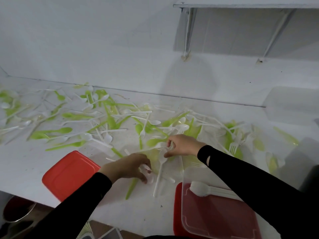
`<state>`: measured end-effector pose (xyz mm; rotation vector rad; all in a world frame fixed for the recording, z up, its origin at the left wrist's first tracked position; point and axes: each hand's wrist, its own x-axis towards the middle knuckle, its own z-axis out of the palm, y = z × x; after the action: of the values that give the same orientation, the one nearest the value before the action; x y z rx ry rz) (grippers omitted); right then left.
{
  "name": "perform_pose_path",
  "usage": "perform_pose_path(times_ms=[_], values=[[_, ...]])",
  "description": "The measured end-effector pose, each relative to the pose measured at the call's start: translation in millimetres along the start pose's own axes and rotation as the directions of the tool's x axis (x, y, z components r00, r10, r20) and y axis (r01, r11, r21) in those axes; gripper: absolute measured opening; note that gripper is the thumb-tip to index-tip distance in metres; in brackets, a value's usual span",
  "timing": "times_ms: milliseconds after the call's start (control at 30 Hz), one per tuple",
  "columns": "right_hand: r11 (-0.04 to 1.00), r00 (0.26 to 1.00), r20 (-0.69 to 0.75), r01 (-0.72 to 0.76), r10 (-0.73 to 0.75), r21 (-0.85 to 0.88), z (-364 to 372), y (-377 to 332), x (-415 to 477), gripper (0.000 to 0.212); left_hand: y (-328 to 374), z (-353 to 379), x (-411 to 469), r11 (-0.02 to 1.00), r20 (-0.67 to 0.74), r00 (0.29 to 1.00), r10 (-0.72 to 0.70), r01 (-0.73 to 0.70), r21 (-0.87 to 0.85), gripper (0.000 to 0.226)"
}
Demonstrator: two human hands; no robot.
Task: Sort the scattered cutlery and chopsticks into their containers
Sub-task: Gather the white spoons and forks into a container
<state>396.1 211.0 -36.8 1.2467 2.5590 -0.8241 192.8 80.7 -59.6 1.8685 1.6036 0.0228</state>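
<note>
**Slowly, the white spoons leave the pile**

Midway along the desk's (25, 169) near edge, I am mid-pick. My right hand (181, 145) pinches a long white spoon (159, 171) at its bowl between thumb and fingers. My left hand (128, 167) curls its fingers round a smaller white piece (146, 170), seemingly another spoon. Green and white scattered cutlery (103, 118) still covers the desk toward its far edge. The clear container (184, 200) at the near right corner already holds white spoons (202, 188). Next, I judge, both pieces must be lifted free of the green ones and carried right to it. I can read no brand or writing.
</note>
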Motion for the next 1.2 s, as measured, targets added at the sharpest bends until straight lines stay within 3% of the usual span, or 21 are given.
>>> perform_pose_path(times_ms=[167,267,333,433,533,600,667,800,900,1033,1133,1200], values=[[0.998,0.999,0.032,0.037,-0.039,0.056,8,-12,14,0.028,4,0,10,0.993,-0.051,0.999,-0.007,0.013,0.117,0.034],[0.95,0.999,0.045,0.015,-0.031,0.312,1,-3,15,0.014,7,-1,16,0.997,-0.081,0.997,-0.016,0.022,0.073,0.039],[0.858,0.999,0.036,-0.039,0.024,0.512,-14,8,11,0.011,6,-3,21,0.997,-0.087,0.996,-0.018,0.025,0.08,0.033],[0.626,0.992,-0.046,-0.041,0.122,0.779,-45,30,-2,0.01,5,-10,28,0.998,-0.113,0.992,0.059,-0.062,-0.017,0.031],[0.417,0.966,-0.142,0.04,0.216,0.908,-76,57,-16,0.007,15,-30,38,0.989,-0.294,0.949,0.115,-0.137,-0.055,0.029],[0.36,0.948,-0.174,0.07,0.265,0.93,-89,73,-24,0.007,23,-49,49,0.98,-0.42,0.896,0.144,-0.188,-0.065,0.024],[0.392,0.924,-0.194,0.053,0.331,0.918,-96,86,-27,0.013,26,-68,65,0.969,-0.457,0.877,0.147,-0.22,-0.11,0.016],[0.579,0.849,-0.243,-0.089,0.469,0.81,-93,108,-14,0.024,39,-82,110,0.976,-0.497,0.859,0.126,-0.197,-0.093,0.018],[0.623,0.855,-0.216,-0.15,0.472,0.767,-86,117,5,0.029,50,-76,144,0.986,-0.458,0.885,0.08,-0.138,-0.095,0.027],[0.879,0.88,-0.286,-0.245,0.378,0.41,-79,111,32,0.027,54,-59,184,0.99,-0.394,0.912,0.114,-0.136,-0.028,0.027],[0.939,0.896,-0.292,-0.293,0.336,0.183,-71,111,55,0.023,53,-53,199,0.994,-0.346,0.932,0.109,-0.11,0.018,0.037],[0.951,0.912,-0.27,-0.288,0.308,0.112,-68,113,68,0.033,50,-50,204,0.994,-0.322,0.94,0.112,-0.108,0.032,0.039]])
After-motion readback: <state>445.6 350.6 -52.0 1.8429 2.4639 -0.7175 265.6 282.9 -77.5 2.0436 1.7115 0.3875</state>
